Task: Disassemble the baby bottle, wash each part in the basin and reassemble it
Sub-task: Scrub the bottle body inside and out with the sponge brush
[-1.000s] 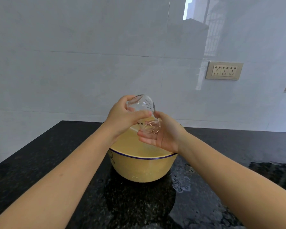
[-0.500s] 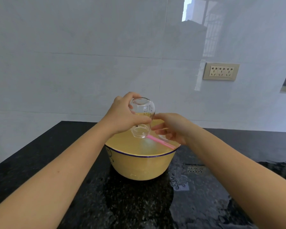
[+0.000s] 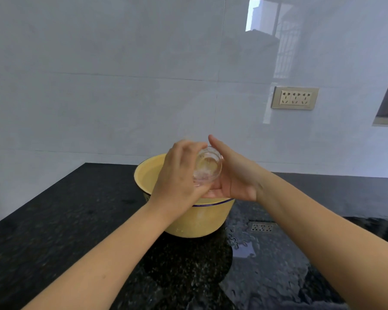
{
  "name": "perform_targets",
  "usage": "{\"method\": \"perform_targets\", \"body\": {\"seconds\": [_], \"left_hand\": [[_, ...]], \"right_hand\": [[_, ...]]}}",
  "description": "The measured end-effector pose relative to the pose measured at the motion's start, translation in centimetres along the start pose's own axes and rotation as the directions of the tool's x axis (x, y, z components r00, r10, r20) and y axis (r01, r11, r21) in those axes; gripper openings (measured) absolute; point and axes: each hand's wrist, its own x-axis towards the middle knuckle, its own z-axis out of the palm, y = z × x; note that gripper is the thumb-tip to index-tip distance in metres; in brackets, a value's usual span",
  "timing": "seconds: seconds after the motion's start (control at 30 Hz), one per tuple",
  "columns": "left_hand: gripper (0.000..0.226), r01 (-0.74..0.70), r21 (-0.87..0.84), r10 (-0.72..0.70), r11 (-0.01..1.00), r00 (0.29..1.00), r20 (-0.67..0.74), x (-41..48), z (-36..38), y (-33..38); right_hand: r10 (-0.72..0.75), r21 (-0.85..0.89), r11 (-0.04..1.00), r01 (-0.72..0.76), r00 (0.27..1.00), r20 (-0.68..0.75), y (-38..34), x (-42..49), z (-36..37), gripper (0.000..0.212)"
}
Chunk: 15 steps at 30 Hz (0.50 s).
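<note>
Left hand (image 3: pixel 177 175) wraps the clear glass bottle body (image 3: pixel 207 167), fingers curled round its side, holding it tilted above the yellow basin (image 3: pixel 202 218). One round end faces me; can't tell if it's the mouth or the base. Right hand (image 3: pixel 231 175) is flat, fingers straight, palm pressed to the bottle's other side and under it.

Step, my read: washing the body, rinse or rub. No teat or collar on it, so disassembly looks done.

Next I'd need a firm left grip, since wet glass is slippery. I'd tip it over the basin to drain, then set it down and go for the next part.

Bottle: something wet or foamy low inside, unclear. Basin: inside mostly hidden by my hands, water likely, no other parts visible. Puddle (image 3: pixel 244 249) on the black counter (image 3: pixel 76 220) right of the basin.
</note>
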Motion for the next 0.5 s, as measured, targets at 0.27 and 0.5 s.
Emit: {"method": "perform_targets", "body": {"seconds": [0.27, 0.5], "left_hand": [[0.071, -0.032, -0.123, 0.052, 0.992, 0.985, 0.165, -1.6, -1.2, -0.7], [0.05, -0.052, -0.084, 0.067, 0.995, 0.98, 0.186, -2.8, -2.2, -0.5]], "right_hand": [[-0.235, 0.087, 0.965, 0.247, 0.964, -0.123, 1.7, -0.7, -0.9, 0.095], [-0.472, -0.213, 0.876, 0.433, 0.861, -0.189, 2.1, -2.5, -2.0, 0.067]]}}
